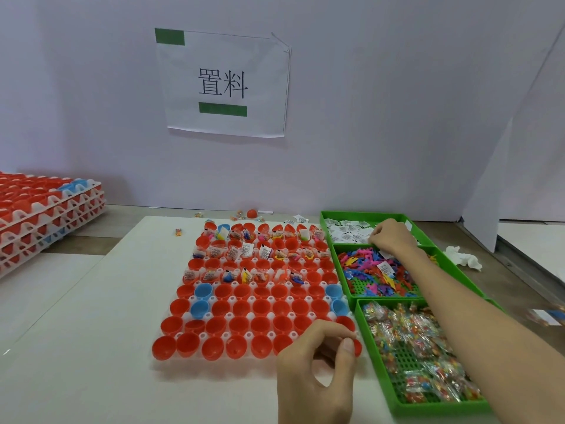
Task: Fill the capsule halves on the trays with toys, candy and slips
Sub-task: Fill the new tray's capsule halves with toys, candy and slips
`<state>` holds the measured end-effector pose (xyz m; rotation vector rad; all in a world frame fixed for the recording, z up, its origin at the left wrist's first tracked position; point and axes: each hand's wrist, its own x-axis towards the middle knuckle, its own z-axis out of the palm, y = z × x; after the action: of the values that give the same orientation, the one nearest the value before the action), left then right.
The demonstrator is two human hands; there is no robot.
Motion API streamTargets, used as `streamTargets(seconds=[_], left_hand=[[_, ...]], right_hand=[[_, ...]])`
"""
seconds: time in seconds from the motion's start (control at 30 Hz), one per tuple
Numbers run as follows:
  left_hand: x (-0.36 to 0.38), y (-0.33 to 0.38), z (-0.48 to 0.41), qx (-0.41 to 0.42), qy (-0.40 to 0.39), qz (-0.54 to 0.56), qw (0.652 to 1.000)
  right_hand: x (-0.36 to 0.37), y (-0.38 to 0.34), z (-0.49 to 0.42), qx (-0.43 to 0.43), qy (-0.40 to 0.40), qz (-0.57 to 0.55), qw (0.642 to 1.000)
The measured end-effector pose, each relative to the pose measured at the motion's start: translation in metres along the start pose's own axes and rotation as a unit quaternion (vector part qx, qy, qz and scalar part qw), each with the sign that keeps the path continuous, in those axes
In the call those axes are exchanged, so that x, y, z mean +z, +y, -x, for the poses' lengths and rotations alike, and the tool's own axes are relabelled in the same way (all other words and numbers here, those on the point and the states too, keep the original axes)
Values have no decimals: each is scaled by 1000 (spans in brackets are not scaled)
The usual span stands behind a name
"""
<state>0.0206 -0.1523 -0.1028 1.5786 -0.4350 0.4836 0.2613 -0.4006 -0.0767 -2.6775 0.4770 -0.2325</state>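
The white plastic tray (220, 361) is laid in the middle of the table, and red hemispherical plastic capsule halves (261, 307) are seated in its pockets, with a few blue capsule halves (203, 291) among them. In the far rows many halves are already loaded with contents (264, 252), while the near rows are seen open and without contents. Just right of the tray three green plastic bins (351, 214) are placed in a line: white paper slips (345, 232) in the far one, small colourful plastic toys (367, 267) in the middle one, and candy in clear wrappers (412, 341) in the near one. The right hand (389, 237) is reached over the far bin with its fingers bent down onto the slips; whether a slip is already pinched cannot be told. The left hand (318, 362) is held at the near right corner of the tray with fingers curled and the thumb brought close to them; whether something small is held cannot be told. The step in hand is judged to be taking slips. Only as many slips as can be controlled should be picked, since thin paper probably sticks together. Each slip should be dropped into one half that lacks it, row by row, so that no pocket is missed or served twice. The light halves should not be knocked.
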Motion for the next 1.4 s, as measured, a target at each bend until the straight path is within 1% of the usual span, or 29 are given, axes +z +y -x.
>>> streamTargets(seconds=[0.1, 0.2, 0.33, 0.5, 0.67, 0.83, 0.97, 1.1, 1.17, 1.2, 1.3, 1.33, 1.4], left_hand=[[0, 0, -1, 1, -1, -2, 1000], [0, -1, -1, 1, 0, -6, 1000], [0, -3, -1, -3, 0, -8, 1000], [-1, -4, -3, -7, 1, -5, 1000], [0, -3, -3, -7, -1, -6, 1000], [-1, -4, -3, -12, -1, -9, 1000], [-1, -3, -3, -15, -2, -10, 1000], [-2, -3, -3, -42, -21, 6, 999], [-3, -2, -3, -87, -37, 64, 993], [-4, 0, -4, -118, -47, 112, 986], [-9, 6, -11, -213, -52, 275, 936], [-10, 6, -12, -232, -45, 306, 922], [-8, 5, -12, -246, -31, 332, 910]], right_hand=[[-1, 0, -1, -6, 0, -22, 1000], [-3, -1, -4, -31, -24, -30, 999], [-2, -2, -7, -26, -33, -38, 998], [-4, -4, -3, -14, 20, -36, 999], [-6, 2, -2, -3, 82, -77, 994], [-15, 11, -1, -23, 136, -110, 984], [-22, 16, 7, -31, 155, -154, 975], [-27, 14, 29, -45, 164, -213, 962], [-31, 10, 46, -38, 143, -273, 951], [-34, 7, 55, -36, 118, -312, 942], [-48, -4, 90, -62, 7, -420, 906], [-52, -7, 103, -85, -30, -452, 888], [-57, -13, 132, -126, -111, -518, 839]])
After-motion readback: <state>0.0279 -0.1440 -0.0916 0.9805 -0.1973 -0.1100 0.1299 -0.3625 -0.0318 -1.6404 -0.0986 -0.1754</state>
